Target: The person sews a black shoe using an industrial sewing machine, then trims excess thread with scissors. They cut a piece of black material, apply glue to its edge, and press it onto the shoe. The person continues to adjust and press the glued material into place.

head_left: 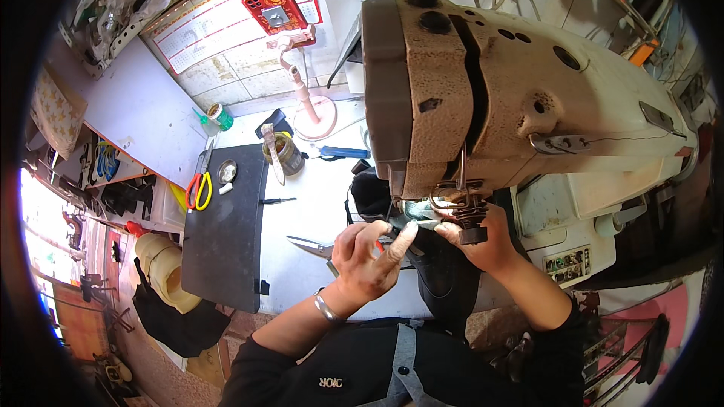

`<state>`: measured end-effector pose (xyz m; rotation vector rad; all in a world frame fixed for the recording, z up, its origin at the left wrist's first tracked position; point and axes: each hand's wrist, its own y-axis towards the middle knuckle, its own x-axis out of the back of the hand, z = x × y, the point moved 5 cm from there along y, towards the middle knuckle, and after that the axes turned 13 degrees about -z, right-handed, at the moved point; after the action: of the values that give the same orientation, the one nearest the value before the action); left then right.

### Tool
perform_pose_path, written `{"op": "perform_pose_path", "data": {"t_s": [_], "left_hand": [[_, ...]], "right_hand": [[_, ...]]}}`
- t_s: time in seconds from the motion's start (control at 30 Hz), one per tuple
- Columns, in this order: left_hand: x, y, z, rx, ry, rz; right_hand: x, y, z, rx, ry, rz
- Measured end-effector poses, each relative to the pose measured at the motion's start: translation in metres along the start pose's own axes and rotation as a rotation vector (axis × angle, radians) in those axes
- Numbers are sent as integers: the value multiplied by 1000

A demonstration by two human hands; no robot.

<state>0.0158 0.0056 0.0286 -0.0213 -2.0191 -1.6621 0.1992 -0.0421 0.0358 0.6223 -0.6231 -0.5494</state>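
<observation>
A large, worn beige sewing machine (520, 98) fills the upper right. Below its head, my two hands meet close to the needle area. My left hand (373, 252), with a silver bracelet at the wrist, has bent fingers and its thumb tip near a thin pale strip (428, 222); what it grips is too small to make out. My right hand (486, 241) pinches at the strip's other end, partly hidden by the machine's thread-tension parts (469, 215). A black leather-like piece (445, 279) lies beneath the hands and hangs over the table's front edge. Metal blades (305, 245) lie beside my left hand.
On the white table (294, 215) stand a jar with a brush (283, 154) and a pink phone stand (313, 117) with a red-cased phone (280, 11). Scissors with red and yellow handles (199, 191) rest on a black board (222, 249). A bobbin tray (567, 264) sits at right.
</observation>
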Motion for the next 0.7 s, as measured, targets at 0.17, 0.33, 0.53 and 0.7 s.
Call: {"op": "perform_pose_path", "data": {"t_s": [0.17,0.33,0.53,0.7], "left_hand": [[20,-2,-11,-153,-92,-100],[30,-1,-2,-21,-181,-54],[11,9,6,-24,-45,21],[5,12,7,-35,-1,46]], "right_hand": [[9,-13,23,70,-39,141],[12,-11,20,35,-203,-8],[-3,3,13,82,-258,-53],[-8,7,11,105,-318,-22]]}}
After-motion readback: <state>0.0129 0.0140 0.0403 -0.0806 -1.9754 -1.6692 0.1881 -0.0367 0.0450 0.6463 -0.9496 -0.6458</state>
